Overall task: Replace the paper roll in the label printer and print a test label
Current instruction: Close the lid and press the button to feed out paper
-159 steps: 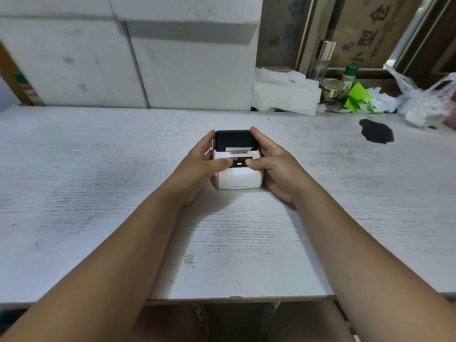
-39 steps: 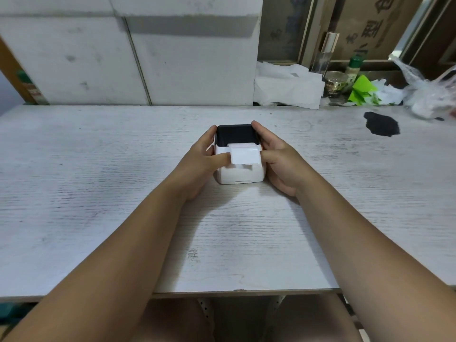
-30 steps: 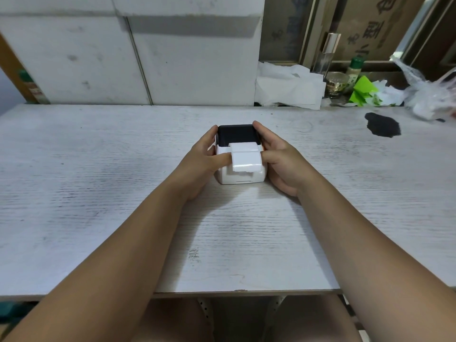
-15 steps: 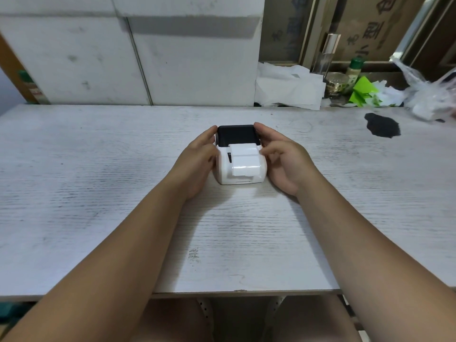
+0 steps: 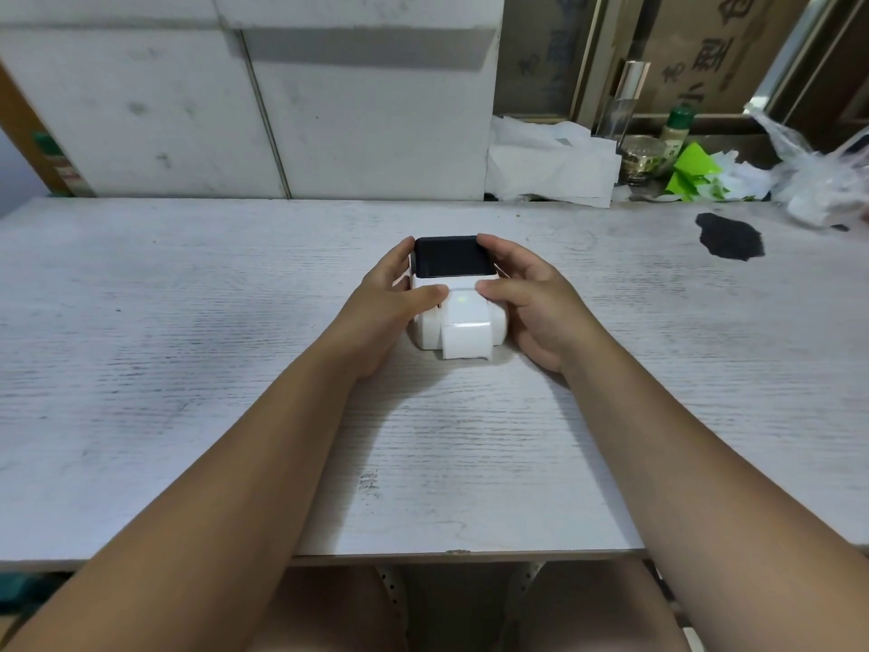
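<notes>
A small white label printer [image 5: 425, 331] with a black lid [image 5: 451, 257] stands in the middle of the white wooden table [image 5: 188, 322]. A white label strip [image 5: 465, 338] hangs out of its slot and drapes down over the front, reaching the table. A green light glows through the strip near the top. My left hand [image 5: 390, 303] clasps the printer's left side, thumb on its top edge. My right hand [image 5: 536, 298] clasps the right side, thumb resting beside the strip. The paper roll is hidden inside.
A black patch [image 5: 729, 236] marks the table at the far right. Behind the table's back edge lie crumpled white papers [image 5: 550, 167], a glass jar [image 5: 642, 157], a green-capped bottle [image 5: 677, 129], green scraps [image 5: 691, 174] and a plastic bag [image 5: 818, 181]. White panels [image 5: 282, 110] form the back wall.
The label strip has fed further out of the printer, from a short tab to a long piece drooping over the front. Both thumbs moved back onto the printer's top edge.
</notes>
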Motion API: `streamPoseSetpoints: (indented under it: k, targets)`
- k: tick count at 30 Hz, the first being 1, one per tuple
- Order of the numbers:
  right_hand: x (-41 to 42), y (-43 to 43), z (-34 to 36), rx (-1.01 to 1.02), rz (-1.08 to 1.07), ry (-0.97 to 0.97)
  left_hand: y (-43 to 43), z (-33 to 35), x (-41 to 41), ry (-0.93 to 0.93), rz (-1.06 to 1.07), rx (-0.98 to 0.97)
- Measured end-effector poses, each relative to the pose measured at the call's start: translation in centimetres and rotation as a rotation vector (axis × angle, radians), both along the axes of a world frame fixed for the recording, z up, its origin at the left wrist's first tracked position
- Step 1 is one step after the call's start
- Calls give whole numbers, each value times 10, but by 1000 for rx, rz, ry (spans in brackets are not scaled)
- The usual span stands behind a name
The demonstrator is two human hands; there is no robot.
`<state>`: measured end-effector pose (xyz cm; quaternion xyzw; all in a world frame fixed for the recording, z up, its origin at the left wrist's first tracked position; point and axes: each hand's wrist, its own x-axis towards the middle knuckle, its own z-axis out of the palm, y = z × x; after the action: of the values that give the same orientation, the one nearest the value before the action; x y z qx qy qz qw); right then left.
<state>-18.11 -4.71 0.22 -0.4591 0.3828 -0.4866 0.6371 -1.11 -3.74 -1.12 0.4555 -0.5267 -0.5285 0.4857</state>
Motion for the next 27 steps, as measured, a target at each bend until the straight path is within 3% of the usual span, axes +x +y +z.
streamPoseSetpoints:
  k: [9, 14, 17, 22, 27]
  targets:
    - [0, -5, -2, 27, -44, -65, -4, 0, 3, 20, 17, 21]
    - [4, -1, -7, -183, -137, 248, -6, -3, 2, 9, 62, 24]
    - [5, 2, -9, -211, -182, 312, -1, 0, 0, 4, 124, 3]
    - [5, 5, -9, -222, -226, 350, 11, 1, -7, -167, 243, -108]
    - [11, 14, -9, -323, -328, 529, 20, 8, -19, -401, 360, -193]
